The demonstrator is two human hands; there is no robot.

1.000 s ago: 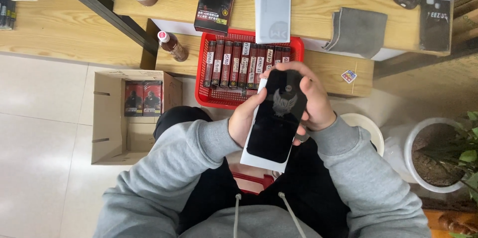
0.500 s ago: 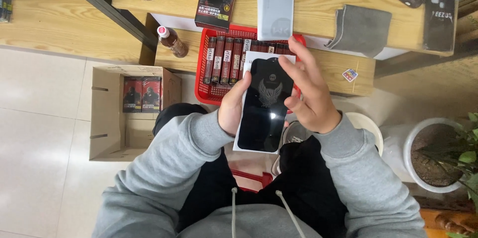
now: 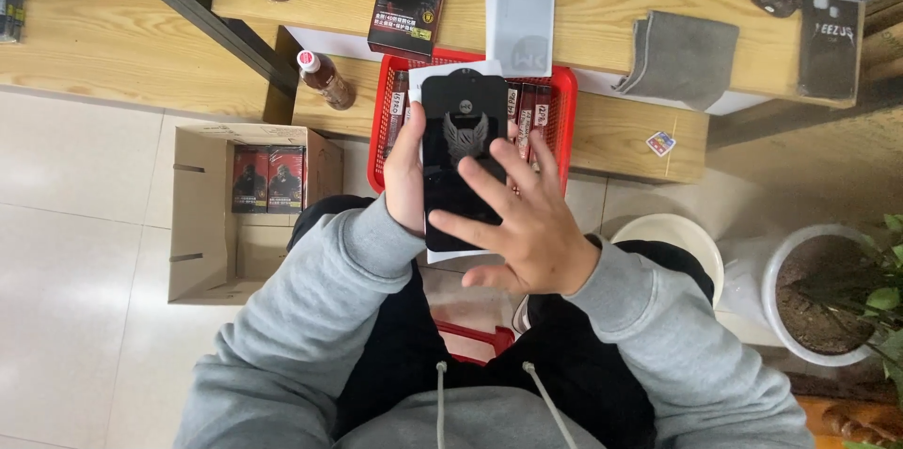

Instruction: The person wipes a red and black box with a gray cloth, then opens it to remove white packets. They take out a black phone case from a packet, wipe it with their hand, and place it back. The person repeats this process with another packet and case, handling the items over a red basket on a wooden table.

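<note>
Left hand (image 3: 406, 176) grips the black glossy panel (image 3: 461, 143) by its left edge, fingers curled round it, a white backing sheet (image 3: 435, 78) behind; panel sits at chest height above the red basket (image 3: 562, 120) of boxed packs. Right hand (image 3: 527, 223) is spread wide, holding nothing, fingertips (image 3: 463, 172) resting flat on the panel face. Risks, as I judge: one-edge grip is thin, so a push from the right hand could pivot or slip the panel down into the basket or onto the floor; bare fingertips likely smudge the glossy face; backing sheet could slide loose.
</note>
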